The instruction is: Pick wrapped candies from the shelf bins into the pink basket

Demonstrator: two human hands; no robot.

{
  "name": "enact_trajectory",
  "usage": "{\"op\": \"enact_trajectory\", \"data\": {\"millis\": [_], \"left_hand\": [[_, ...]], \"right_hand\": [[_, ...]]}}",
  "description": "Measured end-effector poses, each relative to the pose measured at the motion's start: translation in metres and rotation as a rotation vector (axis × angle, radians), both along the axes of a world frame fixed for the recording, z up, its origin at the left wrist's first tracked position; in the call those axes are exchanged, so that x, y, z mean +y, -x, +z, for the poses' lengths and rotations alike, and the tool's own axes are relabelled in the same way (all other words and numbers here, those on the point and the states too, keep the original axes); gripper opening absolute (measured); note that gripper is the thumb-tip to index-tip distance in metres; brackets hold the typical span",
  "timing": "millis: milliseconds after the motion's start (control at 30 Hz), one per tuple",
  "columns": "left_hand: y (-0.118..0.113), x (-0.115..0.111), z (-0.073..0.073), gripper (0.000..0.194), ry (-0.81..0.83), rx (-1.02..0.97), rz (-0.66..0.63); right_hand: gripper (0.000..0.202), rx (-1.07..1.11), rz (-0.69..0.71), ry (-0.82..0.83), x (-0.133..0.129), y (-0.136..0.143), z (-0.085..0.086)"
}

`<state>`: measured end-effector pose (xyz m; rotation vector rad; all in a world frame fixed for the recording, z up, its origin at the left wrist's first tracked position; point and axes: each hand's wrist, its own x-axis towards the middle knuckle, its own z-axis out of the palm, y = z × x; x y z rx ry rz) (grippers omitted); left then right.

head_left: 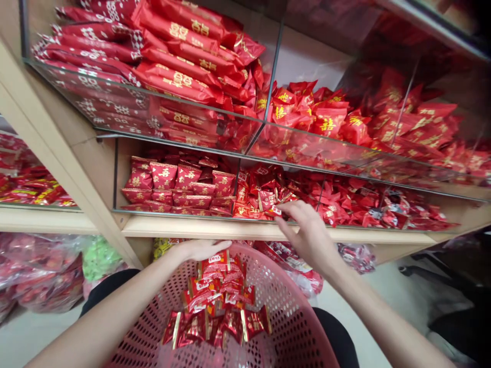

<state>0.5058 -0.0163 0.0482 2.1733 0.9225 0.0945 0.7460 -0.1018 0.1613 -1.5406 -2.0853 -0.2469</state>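
Observation:
My right hand is at the front of the lower shelf, with a small red candy packet at its thumb and fingertips. Behind it lies a heap of red and gold wrapped candies. My left hand rests with fingers stretched out over the far rim of a pink perforated basket. Inside the basket, red wrapped candies lie stacked in rows, the nearest ones a darker red. The basket sits between my knees.
An upper shelf holds long red packets and smaller red packets behind a clear front panel. Dark red square packets fill the lower left compartment. Plastic bags of goods lie below, left of a wooden post.

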Motion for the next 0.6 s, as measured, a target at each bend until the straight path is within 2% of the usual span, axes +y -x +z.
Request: {"op": "enact_trajectory", "data": {"millis": [100,200,433,600], "left_hand": [[0.001,0.001,-0.001,0.071,0.031,0.019,0.002],[0.001,0.001,0.0,0.07,0.05,0.018,-0.007],[0.0,0.001,0.002,0.069,0.053,-0.021,-0.006],[-0.001,0.001,0.001,0.069,0.046,-0.008,-0.032]], "right_hand": [[0.032,-0.1,-0.154,0.023,0.015,-0.036,0.002],[0.042,-0.179,-0.229,0.145,0.026,-0.052,0.0],[0.045,-0.26,-0.366,0.285,0.041,-0.047,0.0],[0.039,-0.227,-0.361,0.181,0.042,-0.046,-0.007]]}}
